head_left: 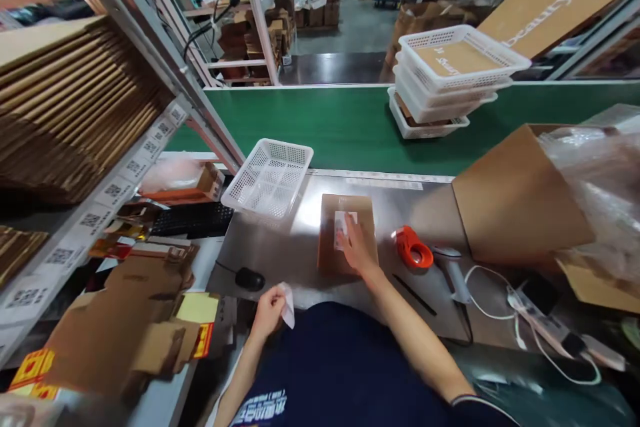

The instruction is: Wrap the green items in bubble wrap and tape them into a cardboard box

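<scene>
A closed brown cardboard box [327,260] lies flat on the metal tabletop [300,267], with a white label [340,221] on its upper face. My right hand [356,243] rests on that label, fingers stretched out and pressing it against the cardboard. Close to my body, my left hand [270,310] is closed on a crumpled piece of white paper [287,307], which sticks out beyond the fingers. A black computer mouse [249,279] sits just above my left hand. To the right of the box are an orange tape dispenser [414,248] and a barcode scanner [453,270].
A white plastic basket [270,180] stands behind the box, to the left. Stacked baskets [445,80] sit on the green conveyor belt [340,127]. At right stands a large carton [525,200] with plastic wrap. A black pen-like stick [415,293] and a power strip [545,320] lie nearby.
</scene>
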`<action>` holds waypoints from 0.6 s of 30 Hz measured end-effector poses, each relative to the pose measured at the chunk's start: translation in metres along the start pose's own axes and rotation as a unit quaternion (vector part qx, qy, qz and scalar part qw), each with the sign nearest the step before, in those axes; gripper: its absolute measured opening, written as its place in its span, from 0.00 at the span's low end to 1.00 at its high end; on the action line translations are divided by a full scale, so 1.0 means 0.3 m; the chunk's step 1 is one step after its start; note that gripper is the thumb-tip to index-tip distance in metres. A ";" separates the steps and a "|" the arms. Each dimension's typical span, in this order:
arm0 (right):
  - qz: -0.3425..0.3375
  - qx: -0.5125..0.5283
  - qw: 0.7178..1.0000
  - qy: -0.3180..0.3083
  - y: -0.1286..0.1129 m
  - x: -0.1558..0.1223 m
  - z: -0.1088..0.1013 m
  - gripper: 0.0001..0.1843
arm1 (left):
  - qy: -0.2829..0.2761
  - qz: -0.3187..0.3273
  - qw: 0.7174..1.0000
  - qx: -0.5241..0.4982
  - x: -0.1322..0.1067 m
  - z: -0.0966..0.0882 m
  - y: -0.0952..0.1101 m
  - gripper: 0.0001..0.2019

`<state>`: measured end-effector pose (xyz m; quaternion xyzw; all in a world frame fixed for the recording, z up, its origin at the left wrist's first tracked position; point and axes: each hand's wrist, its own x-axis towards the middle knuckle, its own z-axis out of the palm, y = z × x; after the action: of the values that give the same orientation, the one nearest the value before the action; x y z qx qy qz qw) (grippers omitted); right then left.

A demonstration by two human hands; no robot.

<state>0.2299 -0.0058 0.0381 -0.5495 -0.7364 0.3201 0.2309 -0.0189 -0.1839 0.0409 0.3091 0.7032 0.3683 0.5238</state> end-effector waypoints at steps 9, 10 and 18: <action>0.126 0.354 0.927 -0.002 0.050 -0.583 -0.041 0.32 | -0.394 0.165 0.895 0.133 0.072 0.422 0.313 0.15; 0.172 0.368 0.913 0.045 0.073 -0.614 -0.049 0.30 | -0.359 0.217 0.887 0.193 0.107 0.464 0.341 0.17; 0.434 0.321 0.767 0.348 0.474 -1.072 -0.251 0.27 | -0.011 0.300 0.751 0.588 0.395 0.718 0.440 0.41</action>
<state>0.4691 -0.2701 -0.0094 -0.7781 -0.1431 0.3909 0.4703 0.1643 0.0260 0.0531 0.7550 0.6464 0.0164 0.1086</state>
